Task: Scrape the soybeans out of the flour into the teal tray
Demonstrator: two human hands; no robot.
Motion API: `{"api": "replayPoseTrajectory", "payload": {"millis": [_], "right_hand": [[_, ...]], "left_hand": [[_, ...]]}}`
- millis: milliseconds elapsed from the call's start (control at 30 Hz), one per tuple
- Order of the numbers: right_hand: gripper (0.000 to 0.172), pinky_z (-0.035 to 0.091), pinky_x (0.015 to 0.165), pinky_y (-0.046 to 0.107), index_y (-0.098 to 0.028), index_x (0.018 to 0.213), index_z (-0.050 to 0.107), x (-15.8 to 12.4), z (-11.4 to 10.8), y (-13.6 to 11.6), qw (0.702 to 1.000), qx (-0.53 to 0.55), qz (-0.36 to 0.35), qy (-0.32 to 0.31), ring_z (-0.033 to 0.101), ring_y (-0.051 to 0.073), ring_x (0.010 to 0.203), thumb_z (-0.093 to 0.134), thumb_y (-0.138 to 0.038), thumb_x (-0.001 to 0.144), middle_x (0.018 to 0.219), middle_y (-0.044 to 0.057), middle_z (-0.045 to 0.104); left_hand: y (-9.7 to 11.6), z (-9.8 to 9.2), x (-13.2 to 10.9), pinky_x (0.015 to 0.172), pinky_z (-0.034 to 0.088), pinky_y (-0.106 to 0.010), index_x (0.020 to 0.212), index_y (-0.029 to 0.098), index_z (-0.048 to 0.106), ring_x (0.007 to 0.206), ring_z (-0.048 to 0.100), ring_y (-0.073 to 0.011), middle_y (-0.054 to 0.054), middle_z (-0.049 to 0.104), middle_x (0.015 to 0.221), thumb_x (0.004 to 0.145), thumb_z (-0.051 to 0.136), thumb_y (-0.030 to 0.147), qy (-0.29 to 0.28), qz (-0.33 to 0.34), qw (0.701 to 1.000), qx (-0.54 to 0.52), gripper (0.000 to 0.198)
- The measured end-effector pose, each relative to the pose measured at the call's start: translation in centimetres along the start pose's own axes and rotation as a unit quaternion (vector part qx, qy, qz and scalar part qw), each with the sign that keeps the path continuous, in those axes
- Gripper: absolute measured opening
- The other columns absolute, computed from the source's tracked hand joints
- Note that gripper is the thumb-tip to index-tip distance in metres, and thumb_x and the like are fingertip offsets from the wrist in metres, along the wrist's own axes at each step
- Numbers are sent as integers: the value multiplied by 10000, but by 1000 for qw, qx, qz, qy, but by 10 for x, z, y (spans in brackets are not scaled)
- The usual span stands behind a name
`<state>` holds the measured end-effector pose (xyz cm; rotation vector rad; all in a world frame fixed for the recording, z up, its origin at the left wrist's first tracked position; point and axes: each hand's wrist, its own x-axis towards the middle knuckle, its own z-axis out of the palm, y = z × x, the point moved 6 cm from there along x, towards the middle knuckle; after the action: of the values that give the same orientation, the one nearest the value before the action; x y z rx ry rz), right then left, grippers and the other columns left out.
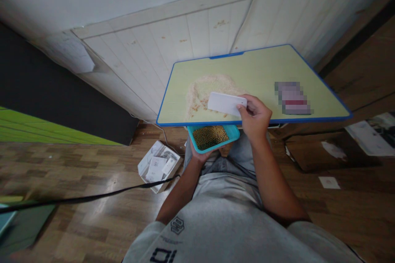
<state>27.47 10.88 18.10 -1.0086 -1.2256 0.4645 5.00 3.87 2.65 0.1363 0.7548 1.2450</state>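
Note:
My right hand (255,117) pinches the end of a flat white card (224,103), fingers on top and thumb at the near edge. The card is held over the pale green tabletop (259,65) with its blue rim. Around the card's left side lies a ring of rice-like pale grains (212,80), with some brownish bits at its near side. Below the table's front edge, my left hand (202,155) grips a turquoise container (212,148) from underneath. Small yellow-brown and green beans (211,135) fill it. Its far edge tucks under the table.
A pixelated item (293,98) lies on the table's right part. An open white box (160,164) with papers and white parts stands on the floor at left. Brown cardboard (327,152) lies on the floor at right. A black strap (92,197) crosses at left. The panelled wall (173,41) backs the table.

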Motion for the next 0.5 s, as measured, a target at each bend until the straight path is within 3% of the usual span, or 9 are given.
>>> {"api": "replayPoseTrajectory", "payload": {"millis": [233,500], "right_hand": [[276,799,914,453,-279,1229,932,0,3,-3,1000,13,16,-21,902,304,968,840,-449,1032,1075,64,928],[282,779,845,396,-267,1200,959,-2,7,-12,999,27,17,-38,931,296,972,867,-449,1004,1085,72,962]], "left_hand": [[-2,-5,1,1342,628,-937,1766,376,826,1811,650,-608,-177,834,1804,1076,872,723,-13,0,1000,-5,773],[-2,-7,2,1393,580,-944,1844,442,777,1827,628,-616,-149,823,1827,976,992,725,1,3,1000,-15,938]]}}
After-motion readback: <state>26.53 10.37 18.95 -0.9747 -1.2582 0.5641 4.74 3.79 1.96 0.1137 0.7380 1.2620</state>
